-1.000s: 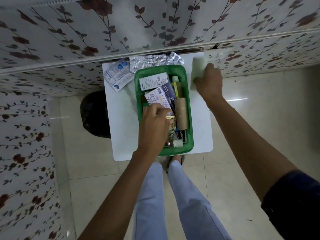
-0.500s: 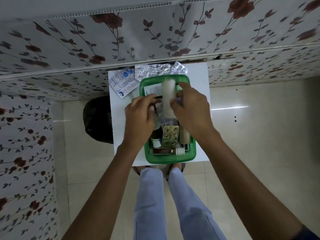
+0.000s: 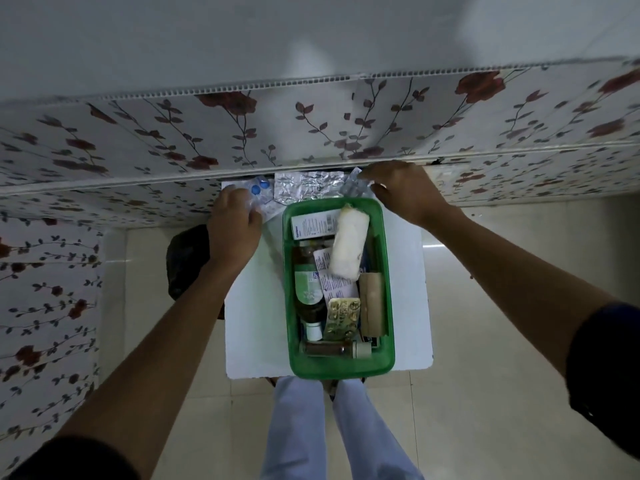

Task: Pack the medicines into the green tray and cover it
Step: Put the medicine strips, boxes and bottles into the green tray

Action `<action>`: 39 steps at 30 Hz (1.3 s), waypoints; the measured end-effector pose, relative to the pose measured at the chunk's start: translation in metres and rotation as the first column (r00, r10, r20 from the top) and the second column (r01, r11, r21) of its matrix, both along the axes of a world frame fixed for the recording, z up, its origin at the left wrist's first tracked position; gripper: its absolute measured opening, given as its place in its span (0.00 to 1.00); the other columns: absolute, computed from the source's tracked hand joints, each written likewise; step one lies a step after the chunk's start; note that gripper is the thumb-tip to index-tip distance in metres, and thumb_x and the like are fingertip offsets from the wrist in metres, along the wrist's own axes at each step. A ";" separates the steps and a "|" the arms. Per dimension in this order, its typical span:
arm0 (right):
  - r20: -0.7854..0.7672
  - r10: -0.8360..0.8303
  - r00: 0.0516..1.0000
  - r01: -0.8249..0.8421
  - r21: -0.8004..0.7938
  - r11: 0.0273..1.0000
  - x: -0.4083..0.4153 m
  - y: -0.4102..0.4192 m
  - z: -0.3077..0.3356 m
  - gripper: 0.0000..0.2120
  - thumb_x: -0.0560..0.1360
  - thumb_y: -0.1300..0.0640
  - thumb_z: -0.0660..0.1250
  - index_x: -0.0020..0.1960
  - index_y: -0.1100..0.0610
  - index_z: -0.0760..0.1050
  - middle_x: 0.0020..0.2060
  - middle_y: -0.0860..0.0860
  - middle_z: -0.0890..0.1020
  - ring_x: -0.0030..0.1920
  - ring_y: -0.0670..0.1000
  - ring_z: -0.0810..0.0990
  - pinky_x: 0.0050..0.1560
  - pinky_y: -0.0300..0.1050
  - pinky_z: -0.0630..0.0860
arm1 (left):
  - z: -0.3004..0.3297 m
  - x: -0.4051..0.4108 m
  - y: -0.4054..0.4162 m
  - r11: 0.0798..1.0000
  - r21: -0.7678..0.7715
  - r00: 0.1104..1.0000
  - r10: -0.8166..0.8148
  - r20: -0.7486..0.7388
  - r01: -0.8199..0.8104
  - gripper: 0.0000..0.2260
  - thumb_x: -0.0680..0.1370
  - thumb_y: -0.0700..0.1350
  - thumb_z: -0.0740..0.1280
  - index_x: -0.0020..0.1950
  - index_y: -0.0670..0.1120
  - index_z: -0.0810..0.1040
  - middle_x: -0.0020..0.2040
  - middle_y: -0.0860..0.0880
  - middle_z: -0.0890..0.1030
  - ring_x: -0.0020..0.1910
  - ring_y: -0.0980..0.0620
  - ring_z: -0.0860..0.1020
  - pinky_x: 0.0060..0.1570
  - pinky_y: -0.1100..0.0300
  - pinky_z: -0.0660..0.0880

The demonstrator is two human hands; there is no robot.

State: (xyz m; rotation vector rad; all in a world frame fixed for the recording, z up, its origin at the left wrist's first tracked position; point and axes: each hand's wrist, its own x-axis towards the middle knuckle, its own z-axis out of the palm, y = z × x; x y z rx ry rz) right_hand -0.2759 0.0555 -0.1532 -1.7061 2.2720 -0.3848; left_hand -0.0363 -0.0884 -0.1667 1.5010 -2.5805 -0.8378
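The green tray [image 3: 337, 367] stands on the counter [image 3: 256, 306] already loaded with medicines, while three blister strips lie flat in a row just beyond its far rim, long axes roughly along that rim. Your left hand [image 3: 235, 225] rests on the blue-pill strip [image 3: 259, 190] off the far-left corner, fingers curled onto it. Your right hand [image 3: 403, 192] covers the clear strip [image 3: 355, 185] off the far-right corner, fingers bent down; a closed grasp cannot be confirmed. The foil strip [image 3: 308, 185] between them is untouched, near either hand.

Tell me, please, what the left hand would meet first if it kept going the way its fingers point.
Probably the blue-pill blister pack, which the left hand already seems to touch at its fingertips; beyond it stands the floral wall panel. Contact is hard to confirm.
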 end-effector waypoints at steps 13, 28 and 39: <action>-0.106 0.009 0.994 -0.006 0.026 1.000 0.007 0.021 -0.029 0.18 0.70 0.61 0.67 0.60 0.62 0.74 0.56 0.61 0.80 0.53 0.63 0.78 0.46 0.53 0.78 | -0.023 -0.003 0.002 0.991 -0.084 0.979 -0.089 0.182 0.105 0.24 0.74 0.44 0.66 0.68 0.41 0.66 0.67 0.37 0.70 0.66 0.38 0.66 0.62 0.43 0.67; 0.224 -0.584 0.780 0.608 -0.051 0.793 0.026 0.048 0.029 0.17 0.73 0.64 0.66 0.61 0.58 0.72 0.54 0.60 0.80 0.49 0.59 0.79 0.46 0.44 0.73 | 0.045 0.035 0.021 0.734 0.399 0.723 0.657 -0.213 -0.549 0.11 0.72 0.34 0.66 0.52 0.41 0.79 0.51 0.39 0.83 0.43 0.50 0.78 0.48 0.56 0.76; 0.502 -0.663 0.554 0.790 -0.068 0.609 0.100 0.078 0.071 0.14 0.74 0.62 0.65 0.60 0.56 0.73 0.52 0.55 0.82 0.43 0.49 0.79 0.36 0.20 0.69 | 0.082 0.025 0.126 0.926 0.314 0.929 0.288 -0.233 -0.208 0.09 0.71 0.39 0.70 0.50 0.45 0.77 0.39 0.51 0.80 0.39 0.48 0.79 0.44 0.56 0.75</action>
